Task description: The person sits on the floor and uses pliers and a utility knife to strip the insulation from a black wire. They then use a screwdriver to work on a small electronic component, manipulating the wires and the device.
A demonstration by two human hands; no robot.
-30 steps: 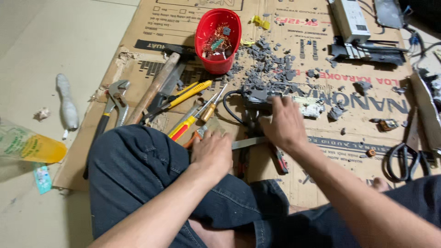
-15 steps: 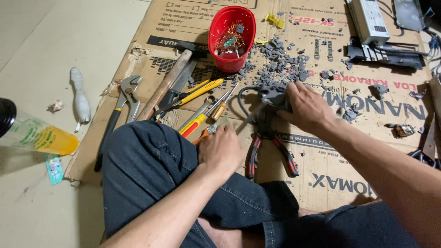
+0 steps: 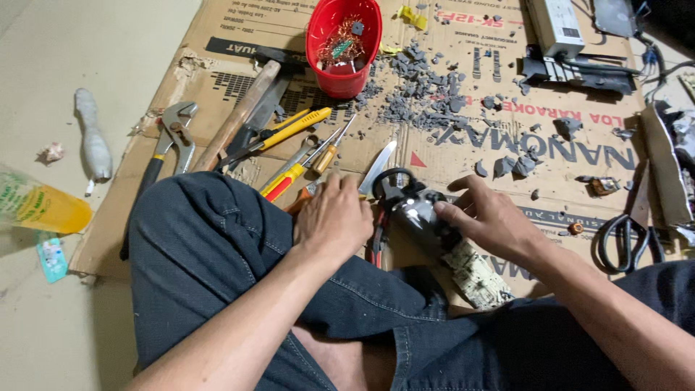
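A dark cylindrical part [image 3: 420, 217] on a circuit board [image 3: 478, 275] is pinched by the right hand [image 3: 492, 221], while the left hand [image 3: 333, 221] is rested curled, near the screwdrivers [image 3: 304, 166], its grip hidden

- Flattened brown cardboard box [image 3: 463, 156] with black and red print, spread on the floor under the tools
- Clear plastic bag [image 3: 32, 206] with green and yellow-orange print, at left edge on the floor
- Small turquoise sachet [image 3: 52, 257] just below that bag
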